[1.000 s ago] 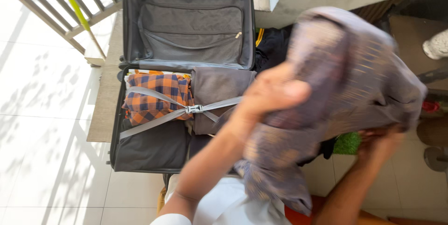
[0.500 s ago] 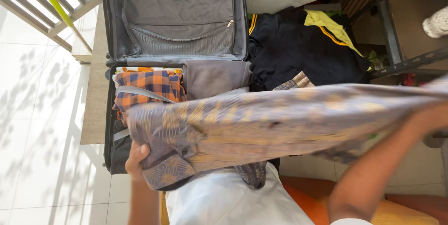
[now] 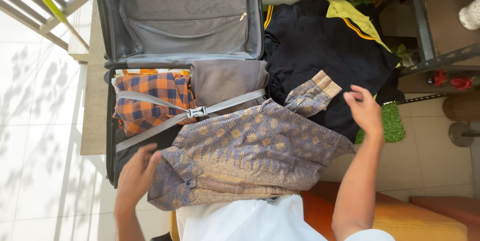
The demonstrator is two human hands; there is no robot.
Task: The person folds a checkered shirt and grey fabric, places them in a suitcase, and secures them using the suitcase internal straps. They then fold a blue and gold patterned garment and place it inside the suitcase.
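Observation:
A grey-blue shirt with a gold pattern (image 3: 250,156) lies spread across my lap and the near edge of an open dark suitcase (image 3: 111,136). My left hand (image 3: 135,178) hovers at the shirt's collar end with fingers apart, holding nothing. Over by the shirt's cuffed sleeve (image 3: 312,95), my right hand (image 3: 366,110) is lifted and open. Inside the suitcase, an orange and blue checked cloth (image 3: 150,98) and a grey folded garment (image 3: 227,78) sit under crossed grey straps with a buckle (image 3: 196,112).
A black garment with yellow trim (image 3: 320,46) lies to the right of the suitcase. The grey lid (image 3: 182,16) stands open at the back. A metal rack (image 3: 430,36), a green mat (image 3: 392,123) and an orange seat (image 3: 400,221) are on the right; a railing (image 3: 45,6) is at top left.
The shirt was held up and stretched between both hands; now it lies spread flat and both hands have let go of it.

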